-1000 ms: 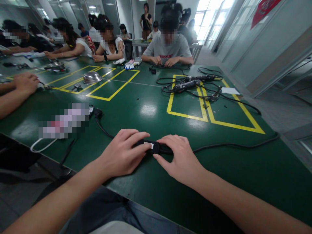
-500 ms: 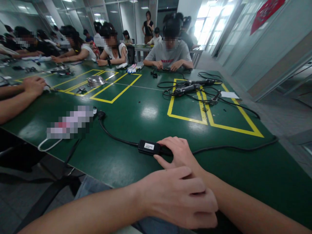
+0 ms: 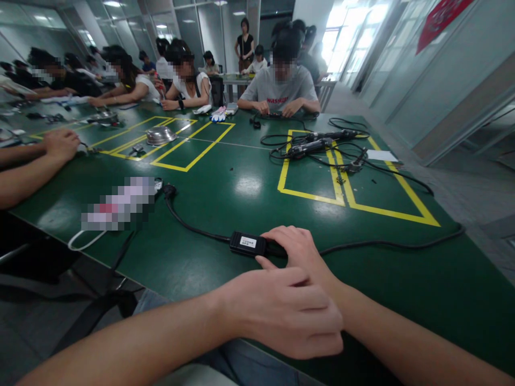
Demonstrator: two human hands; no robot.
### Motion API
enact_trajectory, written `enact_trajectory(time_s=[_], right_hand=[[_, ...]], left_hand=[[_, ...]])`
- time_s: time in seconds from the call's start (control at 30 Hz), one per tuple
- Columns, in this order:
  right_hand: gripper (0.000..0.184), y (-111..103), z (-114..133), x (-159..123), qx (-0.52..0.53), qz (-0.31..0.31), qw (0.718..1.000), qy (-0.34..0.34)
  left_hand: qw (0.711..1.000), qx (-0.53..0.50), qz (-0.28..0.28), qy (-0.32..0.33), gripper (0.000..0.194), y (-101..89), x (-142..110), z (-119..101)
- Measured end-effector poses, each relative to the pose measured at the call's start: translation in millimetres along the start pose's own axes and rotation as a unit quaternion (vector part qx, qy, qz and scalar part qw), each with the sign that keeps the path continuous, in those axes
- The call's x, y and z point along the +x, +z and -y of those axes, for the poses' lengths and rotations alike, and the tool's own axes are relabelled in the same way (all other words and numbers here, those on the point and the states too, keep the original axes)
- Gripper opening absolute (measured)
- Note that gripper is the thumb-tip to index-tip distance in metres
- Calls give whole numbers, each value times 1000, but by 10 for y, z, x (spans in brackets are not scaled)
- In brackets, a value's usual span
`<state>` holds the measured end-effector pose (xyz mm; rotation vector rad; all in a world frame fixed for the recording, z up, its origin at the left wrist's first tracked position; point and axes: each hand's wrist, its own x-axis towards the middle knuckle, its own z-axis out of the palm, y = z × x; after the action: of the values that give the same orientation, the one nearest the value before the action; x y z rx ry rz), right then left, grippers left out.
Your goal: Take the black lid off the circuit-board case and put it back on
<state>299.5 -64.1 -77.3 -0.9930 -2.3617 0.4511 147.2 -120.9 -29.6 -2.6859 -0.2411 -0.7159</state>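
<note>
The black box point(image 3: 248, 244) lies just left of the right hand point(image 3: 293, 245), whose thumb and forefinger appear to pinch its near end, probably to steady it against the table point(image 3: 225, 201). A cable point(image 3: 193, 230) runs from its far end, away from that hand, to a plug point(image 3: 169, 191). Closer to the body, the left hand point(image 3: 287, 313) crosses before the right wrist, fingers curled; its palm is hidden, so I cannot tell whether it grips anything.

The right hand point(image 3: 300, 247) holds one end of a black labelled box point(image 3: 247, 244).
</note>
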Motion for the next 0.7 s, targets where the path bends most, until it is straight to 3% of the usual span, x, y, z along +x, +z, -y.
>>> enact_trajectory(time_s=[0.6, 0.7], right_hand=[[25, 4, 22, 26, -4, 6, 1000, 13], [26, -3, 9, 17, 0, 16, 1000, 9]], left_hand=[[999, 8, 7, 36, 18, -53, -51, 39], [1000, 17, 5, 19, 16, -52, -67, 33]])
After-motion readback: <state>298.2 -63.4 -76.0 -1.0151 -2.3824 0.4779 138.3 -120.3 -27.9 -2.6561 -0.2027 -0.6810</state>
